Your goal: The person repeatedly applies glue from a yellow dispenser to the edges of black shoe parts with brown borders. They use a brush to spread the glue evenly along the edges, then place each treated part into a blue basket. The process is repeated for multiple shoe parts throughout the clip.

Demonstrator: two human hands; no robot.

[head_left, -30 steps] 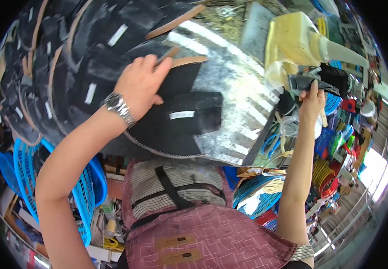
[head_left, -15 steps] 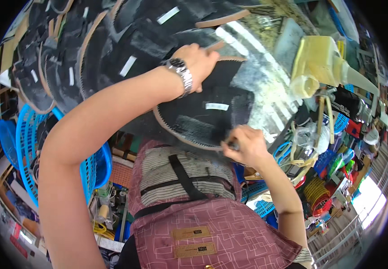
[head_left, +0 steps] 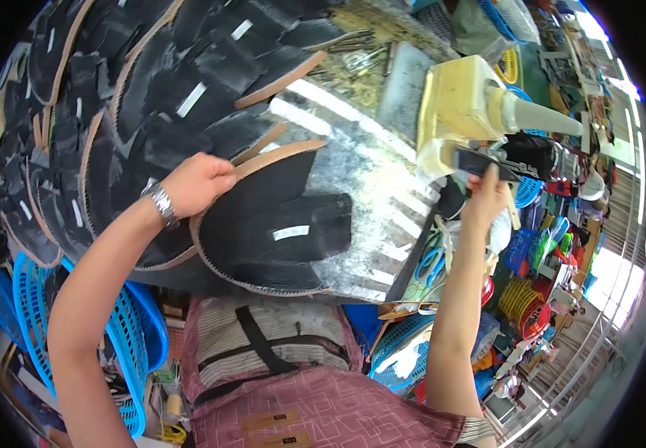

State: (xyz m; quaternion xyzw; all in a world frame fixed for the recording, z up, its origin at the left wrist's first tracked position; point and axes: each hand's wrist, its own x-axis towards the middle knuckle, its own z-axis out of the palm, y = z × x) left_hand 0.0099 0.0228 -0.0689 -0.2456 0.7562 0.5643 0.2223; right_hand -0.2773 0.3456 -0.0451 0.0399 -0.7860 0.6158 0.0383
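My left hand (head_left: 202, 183) is closed, pinching the tan edge strip of a curved black piece (head_left: 263, 216) that looks like a shoe upper. A notched tan border runs round this piece, a small white label sits on it, and a shiny dark band crosses its right part. To the right my right hand (head_left: 489, 196) is closed on a dark flat-ended tool (head_left: 480, 163) of a kind I cannot make out. The tool is at the round mouth of a yellowish translucent plastic container (head_left: 457, 97), which lies on its side on the table.
Several similar black pieces (head_left: 211, 52) overlap across the left and back of the white-smeared worktable (head_left: 338, 172). A grey slab (head_left: 404, 78) lies behind the container. Blue plastic baskets (head_left: 125, 336) stand below left, and blue-handled scissors (head_left: 431, 261) sit by the right edge.
My right hand has gone from the black piece's lower edge to the container's mouth, the tool in it. The view has shifted right; my left hand stays at the tan edge.
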